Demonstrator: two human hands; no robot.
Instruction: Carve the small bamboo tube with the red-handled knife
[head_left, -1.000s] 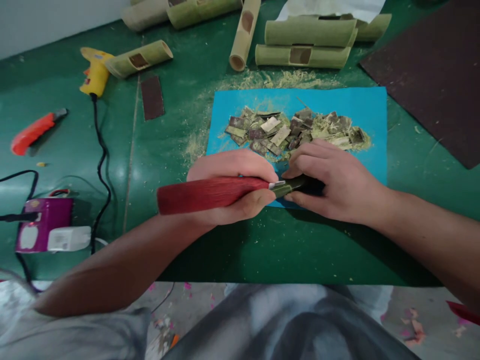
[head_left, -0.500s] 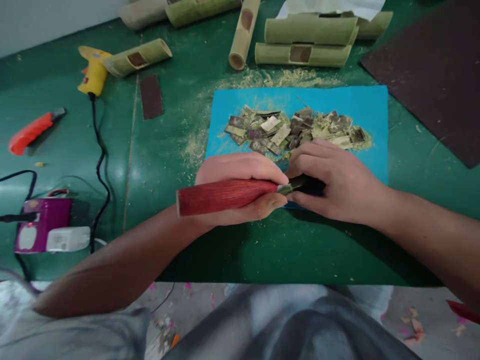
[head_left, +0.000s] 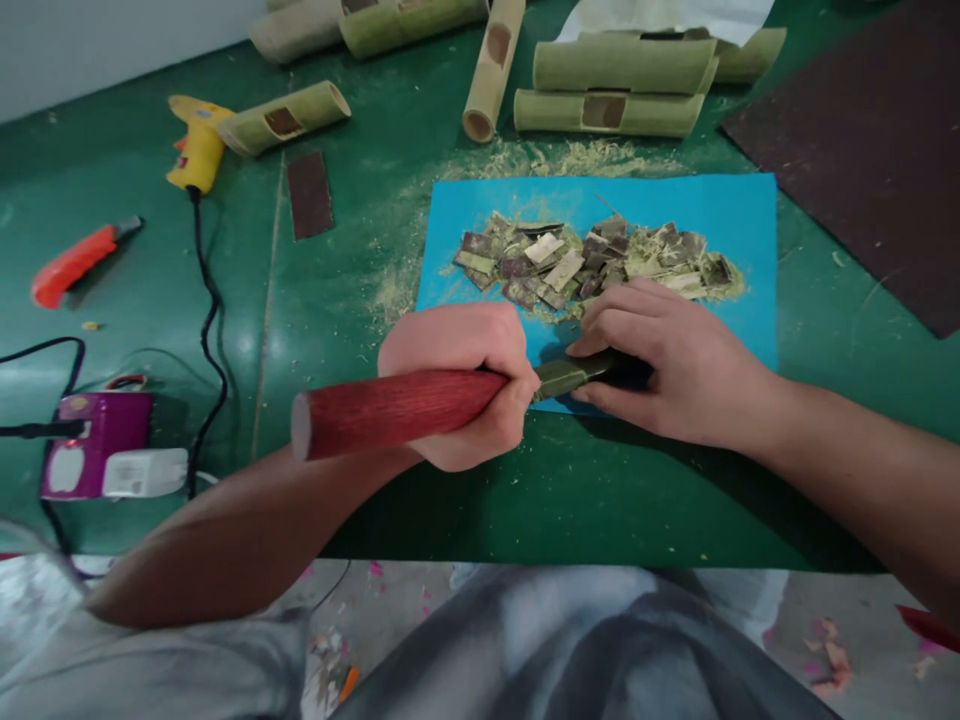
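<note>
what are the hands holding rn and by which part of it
The left hand grips a red handle around its right-hand end; any tip beyond is hidden. The right hand pinches a dark green piece toward its right end.

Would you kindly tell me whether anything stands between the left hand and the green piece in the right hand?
Nothing visible does: the left hand, around the red handle, is close beside the green piece in the right hand. The tool's tip is hidden.

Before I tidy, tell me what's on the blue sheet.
The blue sheet bears a heap of scraps and shavings. The left hand and right hand hide parts of the sheet's near side; what's there cannot be seen.
</note>
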